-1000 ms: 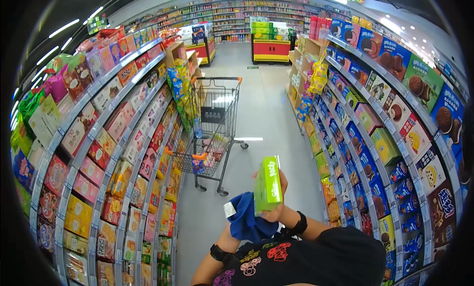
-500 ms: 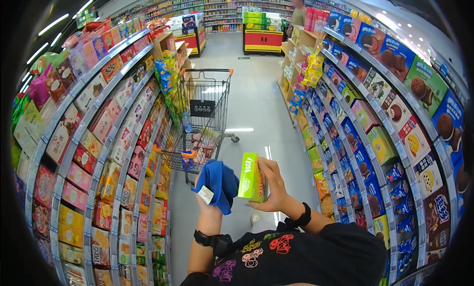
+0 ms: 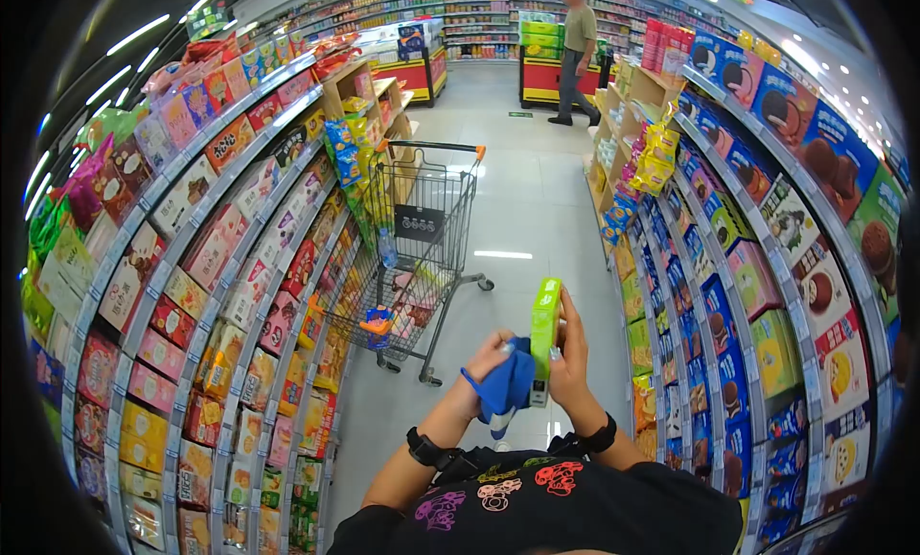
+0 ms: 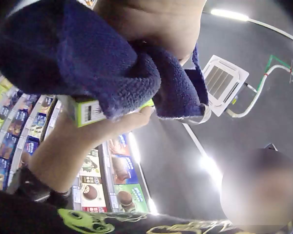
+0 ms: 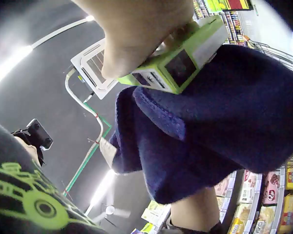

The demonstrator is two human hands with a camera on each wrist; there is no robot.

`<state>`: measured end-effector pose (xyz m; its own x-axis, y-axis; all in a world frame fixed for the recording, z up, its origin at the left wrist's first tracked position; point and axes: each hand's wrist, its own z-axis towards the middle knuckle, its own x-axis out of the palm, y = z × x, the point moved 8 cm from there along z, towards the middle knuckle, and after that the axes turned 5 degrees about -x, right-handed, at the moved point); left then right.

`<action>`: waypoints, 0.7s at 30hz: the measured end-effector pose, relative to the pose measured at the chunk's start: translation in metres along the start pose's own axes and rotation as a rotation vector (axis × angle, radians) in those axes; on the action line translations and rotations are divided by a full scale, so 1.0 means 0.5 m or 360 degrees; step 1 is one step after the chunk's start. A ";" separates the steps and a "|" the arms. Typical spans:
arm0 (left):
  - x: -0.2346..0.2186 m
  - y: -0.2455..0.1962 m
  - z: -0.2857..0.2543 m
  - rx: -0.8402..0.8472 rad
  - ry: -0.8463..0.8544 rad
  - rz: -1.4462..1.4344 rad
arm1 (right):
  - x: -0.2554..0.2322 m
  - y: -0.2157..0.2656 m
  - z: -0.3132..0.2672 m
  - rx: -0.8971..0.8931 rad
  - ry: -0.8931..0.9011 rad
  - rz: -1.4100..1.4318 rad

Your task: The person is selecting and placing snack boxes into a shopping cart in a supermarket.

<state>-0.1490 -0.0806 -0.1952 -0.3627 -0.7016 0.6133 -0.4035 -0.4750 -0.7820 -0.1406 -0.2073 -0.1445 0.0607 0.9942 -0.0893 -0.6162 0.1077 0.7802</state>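
In the head view the left hand (image 3: 487, 365) grips a bunched blue cloth (image 3: 506, 387) in front of the chest. The right hand (image 3: 571, 363) holds a green Pocky box (image 3: 544, 320) upright, its narrow side toward the head camera. Cloth and box meet between the two hands. From the left wrist, the cloth (image 4: 102, 63) hangs in thick folds and covers most of the box, leaving a barcode end (image 4: 90, 112) showing. In the right wrist view the box (image 5: 180, 68) lies along the cloth's upper edge (image 5: 210, 122), with the right palm over it.
A wire shopping cart (image 3: 419, 224) with a few goods stands ahead on the left. Snack shelves (image 3: 182, 296) line the left side, biscuit shelves (image 3: 757, 258) the right. A person (image 3: 578, 52) walks at the aisle's far end, near a red and yellow cabinet (image 3: 539, 80).
Half a second ago cloth and box were apart; now the cloth is against the box. The box has turned from its broad face to a narrow side. The far person has stepped into the aisle end.
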 end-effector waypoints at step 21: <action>-0.179 -0.153 0.192 0.0926 -0.0893 0.1000 | 0.124 -0.357 0.115 0.1043 -0.0128 0.0721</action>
<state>-0.0051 -0.0326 -0.2009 0.1375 -0.9892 0.0507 0.2482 -0.0152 -0.9686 0.0185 -0.1645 -0.2538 -0.0131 0.9371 0.3487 -0.0095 -0.3488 0.9371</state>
